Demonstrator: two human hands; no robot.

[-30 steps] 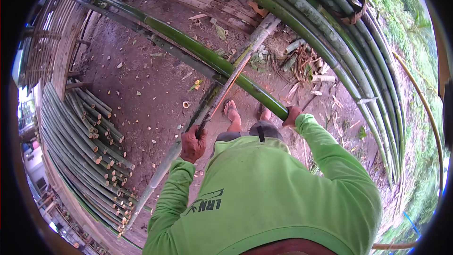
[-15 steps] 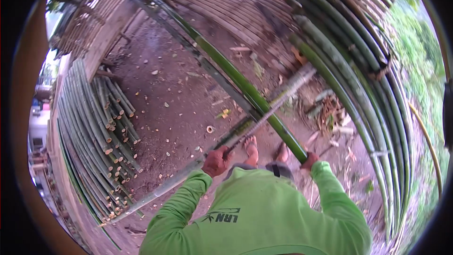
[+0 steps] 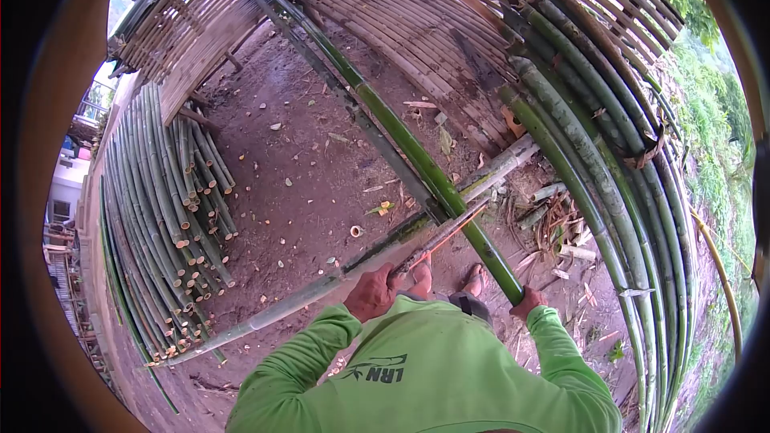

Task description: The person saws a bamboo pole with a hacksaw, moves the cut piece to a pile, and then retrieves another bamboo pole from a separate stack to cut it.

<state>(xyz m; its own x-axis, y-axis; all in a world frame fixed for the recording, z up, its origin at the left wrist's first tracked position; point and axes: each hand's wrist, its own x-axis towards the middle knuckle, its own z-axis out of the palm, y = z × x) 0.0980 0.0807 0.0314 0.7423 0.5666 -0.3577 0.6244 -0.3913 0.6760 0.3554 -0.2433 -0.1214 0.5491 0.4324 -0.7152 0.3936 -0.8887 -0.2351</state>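
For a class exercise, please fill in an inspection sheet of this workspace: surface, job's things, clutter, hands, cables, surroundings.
Surface: bare ground, strewn with small chips.
Job's things: green pole crossing over a grey pole; dark pole alongside the green one; tool angled across the green pole.
Clutter: scraps in a heap; a loose ring.
Hands: left hand closed on the tool; right hand gripping the green pole's near end.
Cables: nothing seen.
Surroundings: pole stacks on both sides; slatted platform ahead; greenery at right.
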